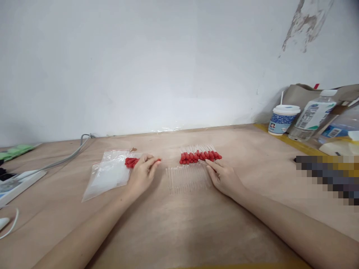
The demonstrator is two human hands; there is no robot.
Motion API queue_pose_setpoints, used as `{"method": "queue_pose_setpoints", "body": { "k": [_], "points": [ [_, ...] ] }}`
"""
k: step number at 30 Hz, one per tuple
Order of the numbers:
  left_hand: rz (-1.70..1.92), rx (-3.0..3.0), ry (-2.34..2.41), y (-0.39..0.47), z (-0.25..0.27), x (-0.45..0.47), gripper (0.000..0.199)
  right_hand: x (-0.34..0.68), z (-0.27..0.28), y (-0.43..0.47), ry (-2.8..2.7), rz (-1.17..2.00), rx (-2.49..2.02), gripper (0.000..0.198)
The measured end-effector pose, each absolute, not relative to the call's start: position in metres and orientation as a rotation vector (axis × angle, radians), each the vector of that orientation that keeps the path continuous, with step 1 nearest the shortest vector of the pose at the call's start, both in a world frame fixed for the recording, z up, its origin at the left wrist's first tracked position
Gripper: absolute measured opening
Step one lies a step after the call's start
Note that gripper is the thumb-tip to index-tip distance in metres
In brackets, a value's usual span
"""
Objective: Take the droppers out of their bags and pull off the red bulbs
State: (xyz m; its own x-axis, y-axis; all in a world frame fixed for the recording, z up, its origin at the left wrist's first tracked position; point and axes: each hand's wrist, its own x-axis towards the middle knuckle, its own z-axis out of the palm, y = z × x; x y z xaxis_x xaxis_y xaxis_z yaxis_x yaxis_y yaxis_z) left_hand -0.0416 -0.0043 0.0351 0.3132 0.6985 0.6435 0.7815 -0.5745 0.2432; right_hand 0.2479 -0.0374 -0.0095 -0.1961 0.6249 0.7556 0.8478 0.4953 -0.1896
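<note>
My left hand is closed in a pinch, with a small red dropper bulb at the fingertips. Beside it, a pile of red bulbs lies by clear zip bags, partly hidden by the fingers. Between thumb and fingers, my right hand grips a thin clear dropper tube that points left. Just behind that tube are several droppers with red bulbs, laid side by side, their pale stems toward the wall. A row of bare clear tubes rests on the table between my hands.
Brown paper covers the table up to a white wall. At right stand a lidded blue cup, a water bottle and a grey bag. Grey cables, a white tray and green packets lie left.
</note>
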Motion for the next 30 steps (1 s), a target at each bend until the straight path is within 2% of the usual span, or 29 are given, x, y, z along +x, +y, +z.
{"method": "queue_pose_setpoints", "body": {
  "k": [4, 8, 15, 21, 27, 30],
  "points": [
    [-1.022, -2.324, -1.683, 0.02, 0.048, -0.069, 0.028, 0.248, -0.012, -0.035, -1.882, -0.248, -1.412, 0.027],
    [-0.979, -2.303, -1.841, 0.03, 0.052, -0.086, 0.031, 0.246, -0.009, -0.037, -1.881, -0.207, -1.515, 0.015],
    [-0.773, -2.411, -1.641, 0.032, 0.041, -0.089, 0.024, 0.245, -0.005, -0.042, -1.957, -0.213, -1.447, 0.015],
    [-0.65, -2.43, -1.613, 0.034, 0.038, -0.091, 0.026, 0.245, -0.006, -0.043, -2.056, -0.18, -1.373, 0.015],
    [-0.816, -2.241, -1.56, 0.028, 0.044, -0.086, 0.029, 0.245, -0.007, -0.043, -2.023, -0.14, -1.359, 0.037],
    [-0.911, -2.144, -1.498, 0.02, 0.046, -0.074, 0.024, 0.245, -0.008, -0.042, -2.02, -0.123, -1.357, 0.038]
  ]
}}
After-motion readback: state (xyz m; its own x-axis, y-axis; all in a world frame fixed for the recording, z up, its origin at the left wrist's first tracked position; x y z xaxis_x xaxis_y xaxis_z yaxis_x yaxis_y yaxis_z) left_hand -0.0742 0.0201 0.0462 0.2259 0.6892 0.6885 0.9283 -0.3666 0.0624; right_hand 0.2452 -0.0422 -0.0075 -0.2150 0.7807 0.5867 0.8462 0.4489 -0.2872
